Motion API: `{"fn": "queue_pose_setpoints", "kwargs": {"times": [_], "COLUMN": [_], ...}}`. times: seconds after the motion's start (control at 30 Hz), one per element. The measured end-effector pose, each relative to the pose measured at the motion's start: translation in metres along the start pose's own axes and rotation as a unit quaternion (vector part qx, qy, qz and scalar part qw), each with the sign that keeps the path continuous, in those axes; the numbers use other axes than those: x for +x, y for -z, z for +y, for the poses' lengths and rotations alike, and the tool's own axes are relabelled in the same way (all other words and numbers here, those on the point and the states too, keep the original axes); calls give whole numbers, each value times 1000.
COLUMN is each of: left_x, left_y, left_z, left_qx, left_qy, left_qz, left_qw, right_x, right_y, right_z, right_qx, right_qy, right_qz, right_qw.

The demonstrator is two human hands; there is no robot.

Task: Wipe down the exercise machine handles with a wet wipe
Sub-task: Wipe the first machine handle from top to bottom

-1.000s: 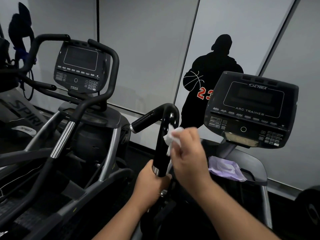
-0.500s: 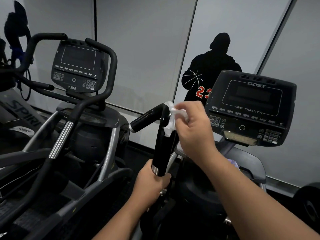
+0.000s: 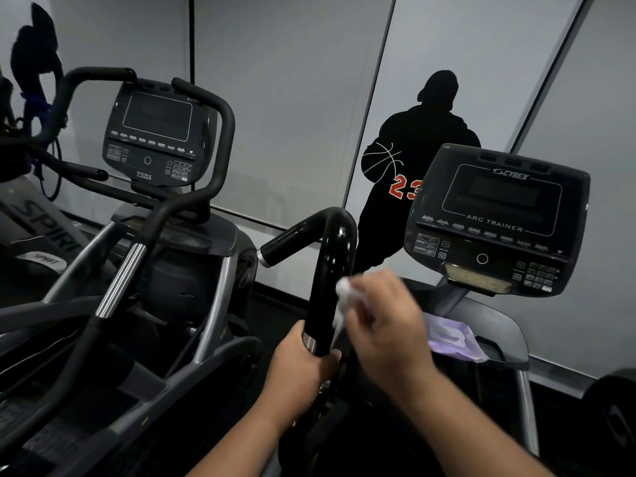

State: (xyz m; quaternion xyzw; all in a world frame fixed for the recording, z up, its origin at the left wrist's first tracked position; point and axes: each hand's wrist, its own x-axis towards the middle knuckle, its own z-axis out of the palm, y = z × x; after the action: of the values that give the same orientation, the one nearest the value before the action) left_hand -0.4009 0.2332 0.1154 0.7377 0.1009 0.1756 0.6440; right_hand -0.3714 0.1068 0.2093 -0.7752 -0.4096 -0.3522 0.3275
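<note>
A glossy black curved handle of the arc trainer rises in the middle of the view. My left hand grips the handle's lower end, at its metal collar. My right hand holds a crumpled white wet wipe against the right side of the handle's upright part, about halfway up. The hand is blurred by motion. Most of the wipe is hidden under my fingers.
The trainer's console stands to the right, with a purple wipes packet on the shelf below it. A second machine with console and black handles stands at the left. A grey wall with a basketball-player silhouette lies behind.
My right hand has slid the wipe down from the handle's top bend to its mid upright part. The left hand kept its grip at the bottom.
</note>
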Motion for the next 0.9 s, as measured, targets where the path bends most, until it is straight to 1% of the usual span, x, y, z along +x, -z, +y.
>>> {"fn": "queue_pose_setpoints", "kwargs": {"times": [0.07, 0.17, 0.23, 0.3, 0.33, 0.4, 0.43, 0.47, 0.53, 0.63, 0.7, 0.73, 0.8, 0.87, 0.9], "left_x": [-1, -2, -1, 1, 1, -2, -3, -4, -1, 0, -1, -1, -1, 0, 0], "left_y": [1, 2, 1, 1, 2, 4, 4, 4, 3, 2, 1, 1, 1, 1, 2], "left_z": [1, 2, 3, 1, 3, 5, 5, 5, 2, 2, 3, 3, 3, 3, 2], "left_qx": [-6, -6, 13, 33, 34, 48, 57, 58, 38, 25, 11, 12, 23, 31, 45], "left_qy": [2, 2, 9, -2, -30, -93, -113, -113, -70, -9, 10, 10, 1, -29, -59], "left_qz": [-2, -2, 3, 2, -9, -38, -42, -39, -16, 2, 5, 9, 13, 9, -1], "left_qw": [1000, 1000, 1000, 999, 999, 994, 991, 991, 997, 1000, 1000, 1000, 1000, 999, 997], "right_x": [40, 70, 66, 44, 28, 0, -7, -6, 16, 68, 87, 87, 74, 47, 32], "right_y": [10, 7, -1, -8, -11, -15, -13, -11, -5, 6, 10, 10, 7, 1, -2], "right_z": [-3, -3, -7, -14, -17, -20, -19, -17, -13, -9, -10, -11, -14, -18, -20], "right_qx": [-9, -56, -117, -163, -177, -205, -219, -227, -238, -241, -219, -210, -207, -204, -205], "right_qy": [-4, -4, 24, 91, 140, 232, 260, 275, 268, 174, 112, 103, 134, 208, 248], "right_qz": [26, -20, -17, -27, -53, -124, -146, -157, -133, -44, -49, -66, -87, -125, -159], "right_qw": [1000, 998, 993, 982, 973, 943, 929, 921, 924, 954, 968, 970, 965, 948, 933]}}
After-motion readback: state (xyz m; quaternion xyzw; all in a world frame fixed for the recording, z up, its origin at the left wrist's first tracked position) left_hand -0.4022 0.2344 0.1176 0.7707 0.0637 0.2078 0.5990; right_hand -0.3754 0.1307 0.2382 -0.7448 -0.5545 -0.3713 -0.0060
